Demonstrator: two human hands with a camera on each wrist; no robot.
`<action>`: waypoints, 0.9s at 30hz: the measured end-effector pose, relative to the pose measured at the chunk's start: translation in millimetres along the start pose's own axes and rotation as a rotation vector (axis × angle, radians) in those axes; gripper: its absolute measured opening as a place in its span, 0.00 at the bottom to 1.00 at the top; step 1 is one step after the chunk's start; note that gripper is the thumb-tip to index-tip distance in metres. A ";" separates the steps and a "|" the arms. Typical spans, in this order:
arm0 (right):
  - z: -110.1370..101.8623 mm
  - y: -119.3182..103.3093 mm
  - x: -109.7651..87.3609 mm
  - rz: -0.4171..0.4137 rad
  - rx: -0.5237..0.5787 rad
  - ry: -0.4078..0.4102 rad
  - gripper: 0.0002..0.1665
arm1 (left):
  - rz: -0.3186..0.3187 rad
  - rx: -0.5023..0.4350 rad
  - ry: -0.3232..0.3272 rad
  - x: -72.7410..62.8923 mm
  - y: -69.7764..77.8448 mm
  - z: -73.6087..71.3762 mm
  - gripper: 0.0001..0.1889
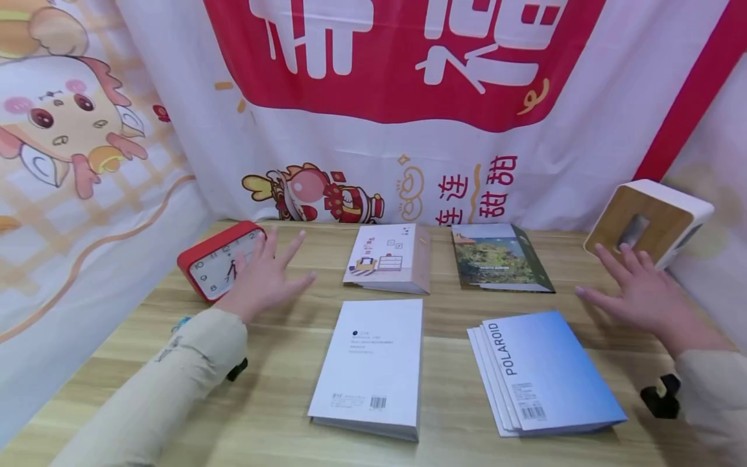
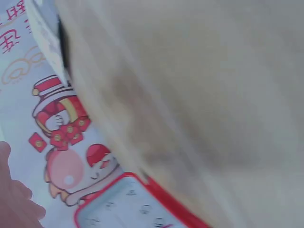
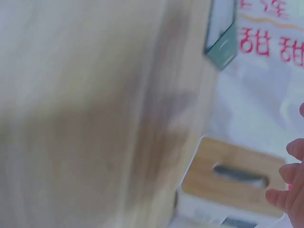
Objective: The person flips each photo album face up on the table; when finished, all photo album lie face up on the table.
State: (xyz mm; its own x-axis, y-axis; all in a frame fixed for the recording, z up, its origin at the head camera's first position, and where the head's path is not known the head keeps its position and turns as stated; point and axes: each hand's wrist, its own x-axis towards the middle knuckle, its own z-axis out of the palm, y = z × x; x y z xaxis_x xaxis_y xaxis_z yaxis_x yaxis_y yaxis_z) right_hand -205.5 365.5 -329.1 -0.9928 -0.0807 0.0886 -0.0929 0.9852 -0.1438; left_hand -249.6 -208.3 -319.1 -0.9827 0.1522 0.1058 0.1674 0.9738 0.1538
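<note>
My left hand point(image 1: 265, 280) is held over the table with fingers spread, in front of a red alarm clock point(image 1: 220, 259) whose dial it partly covers in the head view. Nothing is in its grasp. On the other side my right hand point(image 1: 644, 299) is likewise spread, holding nothing, its fingertips overlapping a white tissue box point(image 1: 671, 204) with a wooden slotted face. Just left of that hand lies a blue album point(image 1: 560, 370) marked POLAROID. A white book point(image 1: 373, 363) with a barcode lies right of my left forearm. Each wrist view catches a few fingers at its edge.
Behind these stand a pale illustrated album point(image 1: 382, 256) and a dark green photo album point(image 1: 496, 259), both close to the back curtain point(image 1: 327, 155). The wooden table point(image 1: 262, 415) carries everything. Cloth walls enclose it at left and right.
</note>
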 end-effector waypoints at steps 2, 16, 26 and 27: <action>-3.7 -9.0 3.2 0.005 0.037 -0.006 0.56 | 0.018 -0.001 0.016 6.2 6.8 -5.3 0.47; -12.6 -72.1 29.0 -0.048 0.136 -0.091 0.62 | 0.148 -0.127 -0.050 34.2 70.0 -17.7 0.44; -24.8 -115.3 48.4 -0.139 0.206 -0.171 0.61 | 0.217 -0.166 -0.100 46.1 101.5 -16.4 0.42; -23.6 -119.9 50.6 -0.141 0.209 -0.181 0.61 | 0.220 -0.175 -0.106 47.3 104.9 -15.5 0.42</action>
State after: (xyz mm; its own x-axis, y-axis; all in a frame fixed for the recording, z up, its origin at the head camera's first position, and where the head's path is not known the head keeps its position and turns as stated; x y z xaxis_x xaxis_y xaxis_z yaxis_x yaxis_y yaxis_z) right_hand -242.8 246.9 -284.1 -0.9645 -0.2588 -0.0518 -0.2262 0.9116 -0.3434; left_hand -277.3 -101.5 -282.8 -0.9227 0.3817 0.0532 0.3789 0.8730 0.3071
